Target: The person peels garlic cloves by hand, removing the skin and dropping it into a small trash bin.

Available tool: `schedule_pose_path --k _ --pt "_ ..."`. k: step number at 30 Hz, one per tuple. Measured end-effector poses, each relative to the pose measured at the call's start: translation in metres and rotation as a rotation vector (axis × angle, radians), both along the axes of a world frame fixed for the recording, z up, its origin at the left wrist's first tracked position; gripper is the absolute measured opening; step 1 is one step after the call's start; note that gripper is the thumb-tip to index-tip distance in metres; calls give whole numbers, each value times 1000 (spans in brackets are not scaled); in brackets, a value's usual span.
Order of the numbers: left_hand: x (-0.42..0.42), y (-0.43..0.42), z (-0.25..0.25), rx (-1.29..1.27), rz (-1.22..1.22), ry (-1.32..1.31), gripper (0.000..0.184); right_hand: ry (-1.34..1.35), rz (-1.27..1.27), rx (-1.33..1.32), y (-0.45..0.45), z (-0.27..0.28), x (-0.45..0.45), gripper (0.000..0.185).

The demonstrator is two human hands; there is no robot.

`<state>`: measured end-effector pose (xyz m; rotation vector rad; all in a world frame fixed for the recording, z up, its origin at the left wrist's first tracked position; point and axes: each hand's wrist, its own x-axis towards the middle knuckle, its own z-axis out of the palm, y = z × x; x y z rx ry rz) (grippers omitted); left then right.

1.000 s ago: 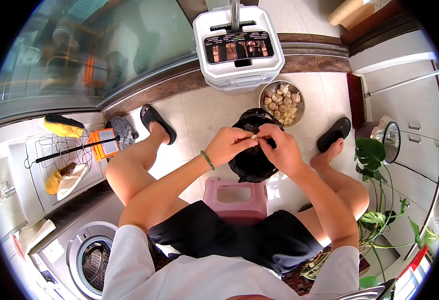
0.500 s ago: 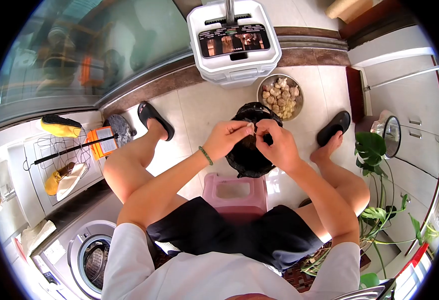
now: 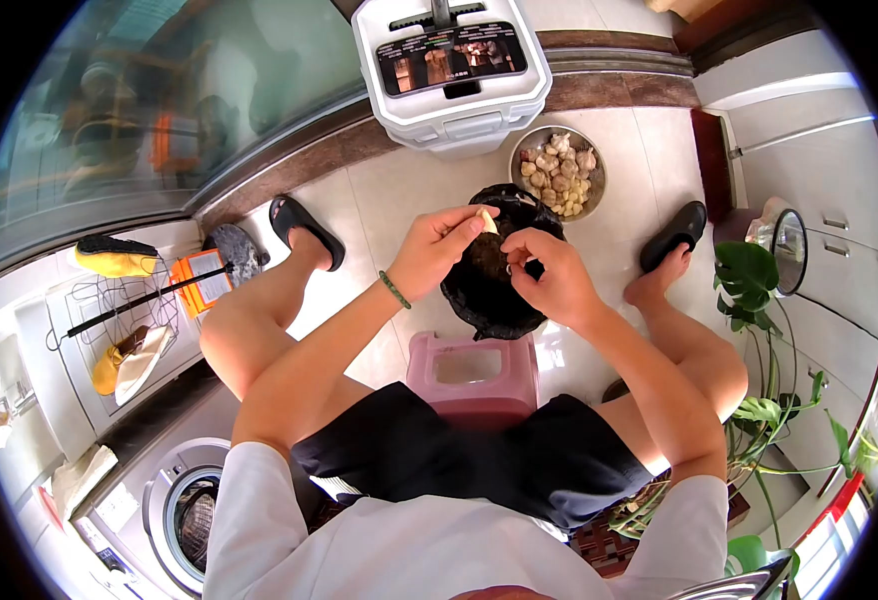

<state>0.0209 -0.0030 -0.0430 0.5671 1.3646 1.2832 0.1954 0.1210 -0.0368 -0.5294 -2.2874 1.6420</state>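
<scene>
My left hand [image 3: 441,248] pinches a pale, peeled-looking garlic clove [image 3: 488,222] between thumb and forefinger. Just right of it, my right hand [image 3: 551,278] is closed, thumb against the fingers; a tiny pale bit shows at the fingertips, too small to name. Both hands are over a bin lined with a black bag [image 3: 489,312], which has brownish scraps inside. Beyond the bin, a metal bowl [image 3: 604,185] on the floor contains garlic bulbs [image 3: 556,160] and a small heap of peeled cloves [image 3: 568,204].
A pink stool [image 3: 471,399] stands between my legs, close to the bin. Ahead is a white-grey box [image 3: 459,125] with a phone [image 3: 451,60] on top. A washing machine [image 3: 184,500] is at left; a leafy plant [image 3: 746,275] and white cabinets [image 3: 809,185] are at right.
My hands have drawn apart: the left has moved slightly left and up with the clove now visible, the right slightly down. The whole view has shifted a little.
</scene>
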Motion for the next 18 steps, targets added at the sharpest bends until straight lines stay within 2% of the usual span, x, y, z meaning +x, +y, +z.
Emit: schedule_pose_path --k 7,9,12,18 --pt "6 1 -5 64 -26 125 30 -1 -33 54 4 3 4 14" --pt "10 1 -9 108 -41 149 28 19 -92 -53 5 3 4 12" --pt "14 0 -6 41 -99 128 25 72 -151 -160 3 -1 3 11" --pt "16 4 -1 24 -201 228 21 3 -142 -140 3 -2 6 6"
